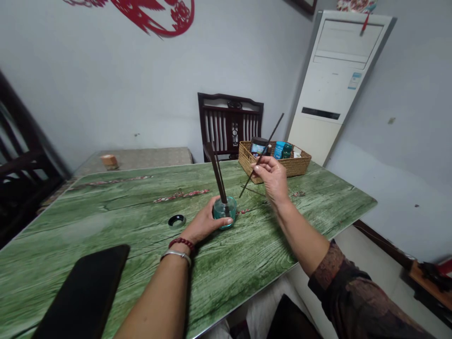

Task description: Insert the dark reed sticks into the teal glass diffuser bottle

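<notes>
My left hand (208, 220) is wrapped round a small teal glass diffuser bottle (229, 214) standing on the green table. Several dark reed sticks (218, 176) lean out of the bottle's neck, tilted to the left. To the right of the bottle, my right hand (271, 175) pinches one dark reed stick (273, 132) between thumb and fingers, its lower end apart from the bottle. Another thin dark stick (251, 190) lies on the table below that hand, partly hidden by it. A black ring-shaped cap (176, 220) rests left of the bottle.
A wicker basket (298, 167) with several bottles and jars stands behind my right hand. At the front left lies a flat black object (84, 287). A dark wooden chair (231, 120) is beyond the green table (141, 212); an orange-topped small box (109, 161) sits at the back left.
</notes>
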`<state>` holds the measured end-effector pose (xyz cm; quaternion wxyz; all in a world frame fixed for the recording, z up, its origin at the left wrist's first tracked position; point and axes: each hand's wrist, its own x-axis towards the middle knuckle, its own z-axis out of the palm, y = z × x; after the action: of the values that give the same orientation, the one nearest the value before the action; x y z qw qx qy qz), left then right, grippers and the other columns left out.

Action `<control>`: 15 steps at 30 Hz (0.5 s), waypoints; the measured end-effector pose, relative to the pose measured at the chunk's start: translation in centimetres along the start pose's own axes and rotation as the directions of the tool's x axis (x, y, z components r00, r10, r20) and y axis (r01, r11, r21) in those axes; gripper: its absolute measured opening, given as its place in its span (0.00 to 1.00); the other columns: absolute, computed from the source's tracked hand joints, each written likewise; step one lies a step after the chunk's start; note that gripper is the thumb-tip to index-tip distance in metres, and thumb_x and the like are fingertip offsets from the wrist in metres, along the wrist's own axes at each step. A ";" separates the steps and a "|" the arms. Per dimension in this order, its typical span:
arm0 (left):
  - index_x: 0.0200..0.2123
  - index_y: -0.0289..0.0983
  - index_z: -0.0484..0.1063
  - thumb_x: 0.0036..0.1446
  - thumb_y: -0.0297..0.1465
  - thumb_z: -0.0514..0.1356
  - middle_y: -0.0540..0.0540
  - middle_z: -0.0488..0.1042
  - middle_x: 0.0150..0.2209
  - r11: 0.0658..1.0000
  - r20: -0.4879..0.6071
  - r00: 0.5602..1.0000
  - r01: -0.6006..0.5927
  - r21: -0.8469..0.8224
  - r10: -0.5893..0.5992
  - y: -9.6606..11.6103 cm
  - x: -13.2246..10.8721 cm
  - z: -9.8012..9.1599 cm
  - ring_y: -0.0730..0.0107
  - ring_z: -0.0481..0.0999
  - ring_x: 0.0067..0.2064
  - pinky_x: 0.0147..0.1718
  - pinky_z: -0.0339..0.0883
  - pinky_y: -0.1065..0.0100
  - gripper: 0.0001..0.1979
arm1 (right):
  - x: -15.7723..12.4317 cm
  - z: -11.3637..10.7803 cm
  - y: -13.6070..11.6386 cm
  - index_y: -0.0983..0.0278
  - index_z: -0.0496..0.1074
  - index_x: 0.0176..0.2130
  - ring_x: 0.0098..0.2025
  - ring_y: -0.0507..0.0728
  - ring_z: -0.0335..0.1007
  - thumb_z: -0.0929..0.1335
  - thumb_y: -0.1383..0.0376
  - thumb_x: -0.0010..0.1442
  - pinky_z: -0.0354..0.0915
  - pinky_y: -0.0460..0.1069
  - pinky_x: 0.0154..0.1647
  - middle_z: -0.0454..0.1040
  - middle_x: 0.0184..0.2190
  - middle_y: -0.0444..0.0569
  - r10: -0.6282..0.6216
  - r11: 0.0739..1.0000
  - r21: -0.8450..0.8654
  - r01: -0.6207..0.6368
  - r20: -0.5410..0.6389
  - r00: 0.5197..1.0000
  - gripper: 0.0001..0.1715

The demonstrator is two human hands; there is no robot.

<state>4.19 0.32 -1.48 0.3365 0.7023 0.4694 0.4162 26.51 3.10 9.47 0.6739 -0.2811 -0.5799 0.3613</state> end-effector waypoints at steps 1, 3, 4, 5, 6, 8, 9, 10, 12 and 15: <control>0.60 0.38 0.69 0.42 0.49 0.74 0.36 0.78 0.58 1.000 -0.001 1.000 -0.003 0.002 0.003 0.0 0.0 0.0 0.42 0.77 0.60 0.63 0.67 0.45 0.44 | 0.0 0.8 -0.2 0.60 0.73 0.40 0.38 0.56 0.78 0.75 0.55 0.54 0.75 0.50 0.36 0.82 0.36 0.46 -0.015 1.000 0.008 0.015 0.017 1.000 0.17; 0.59 0.38 0.69 0.42 0.49 0.74 0.36 0.79 0.57 1.000 -0.005 1.000 -0.008 0.004 0.008 0.0 0.0 0.0 0.42 0.77 0.59 0.63 0.67 0.45 0.43 | -0.1 2.2 -0.4 0.59 0.73 0.39 0.38 0.56 0.78 0.75 0.55 0.55 0.75 0.50 0.36 0.81 0.35 0.45 -0.029 1.000 -0.004 0.029 0.053 0.998 0.16; 0.59 0.39 0.69 0.42 0.49 0.74 0.37 0.79 0.57 1.000 -0.007 1.000 -0.009 0.005 0.009 -0.1 0.0 0.0 0.42 0.77 0.59 0.63 0.67 0.45 0.43 | -0.1 2.8 -0.3 0.59 0.73 0.39 0.39 0.56 0.78 0.75 0.54 0.55 0.76 0.51 0.37 0.80 0.35 0.45 -0.027 0.999 -0.019 0.029 0.068 0.997 0.15; 0.59 0.39 0.69 0.41 0.49 0.75 0.37 0.79 0.56 1.000 -0.010 1.000 -0.009 0.006 0.009 -0.1 0.1 0.0 0.42 0.77 0.59 0.62 0.68 0.45 0.43 | -0.1 3.4 -0.1 0.59 0.73 0.38 0.39 0.56 0.78 0.75 0.54 0.56 0.76 0.51 0.37 0.80 0.35 0.44 -0.022 0.999 -0.037 0.025 0.080 0.997 0.15; 0.59 0.39 0.70 0.41 0.49 0.75 0.37 0.80 0.55 1.000 -0.012 1.000 -0.008 0.007 0.008 -0.1 0.1 0.0 0.42 0.77 0.58 0.62 0.68 0.45 0.43 | -0.1 3.9 0.2 0.59 0.73 0.37 0.39 0.56 0.78 0.75 0.54 0.56 0.76 0.51 0.39 0.79 0.35 0.44 -0.016 0.998 -0.055 0.021 0.089 0.996 0.15; 0.59 0.39 0.70 0.41 0.49 0.75 0.37 0.80 0.55 1.000 -0.013 1.000 -0.011 0.011 0.011 -0.2 0.1 0.0 0.42 0.78 0.58 0.61 0.68 0.45 0.43 | -0.1 4.6 0.9 0.59 0.73 0.36 0.38 0.56 0.78 0.76 0.55 0.56 0.76 0.52 0.41 0.79 0.34 0.43 -0.002 0.997 -0.080 0.011 0.105 0.994 0.13; 0.59 0.39 0.70 0.41 0.48 0.75 0.37 0.79 0.55 1.000 -0.009 1.000 -0.015 0.012 0.016 -0.2 0.1 0.0 0.43 0.78 0.57 0.61 0.68 0.45 0.42 | -0.1 4.8 1.4 0.59 0.74 0.36 0.38 0.56 0.78 0.75 0.56 0.56 0.76 0.52 0.42 0.79 0.33 0.42 0.004 0.996 -0.090 0.006 0.116 0.993 0.12; 0.59 0.39 0.70 0.42 0.48 0.74 0.38 0.79 0.55 1.000 -0.005 1.000 -0.020 0.012 0.020 -0.2 0.1 0.0 0.43 0.78 0.57 0.60 0.68 0.46 0.42 | -0.1 5.0 1.8 0.59 0.74 0.36 0.37 0.55 0.78 0.75 0.58 0.55 0.76 0.52 0.43 0.78 0.32 0.42 0.011 0.995 -0.101 0.002 0.128 0.992 0.11; 0.58 0.39 0.70 0.42 0.48 0.74 0.38 0.79 0.55 1.000 -0.001 1.000 -0.029 0.010 0.029 -0.3 0.1 0.0 0.44 0.77 0.57 0.60 0.68 0.46 0.42 | -0.3 5.1 2.7 0.59 0.74 0.36 0.36 0.56 0.78 0.75 0.62 0.54 0.75 0.52 0.43 0.78 0.31 0.42 0.025 0.991 -0.131 -0.006 0.143 0.989 0.09; 0.59 0.40 0.70 0.42 0.49 0.75 0.38 0.79 0.56 1.000 -0.011 1.000 -0.029 0.009 0.029 -0.4 0.2 0.0 0.43 0.77 0.58 0.61 0.68 0.45 0.42 | -0.9 5.0 4.0 0.59 0.75 0.35 0.35 0.56 0.78 0.74 0.66 0.53 0.74 0.51 0.41 0.78 0.30 0.41 0.055 0.977 -0.211 -0.024 0.141 0.989 0.08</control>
<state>4.13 0.58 -1.77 0.3248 0.7080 0.4629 0.4231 20.88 4.45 6.62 0.5891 -0.3346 -0.6567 0.3312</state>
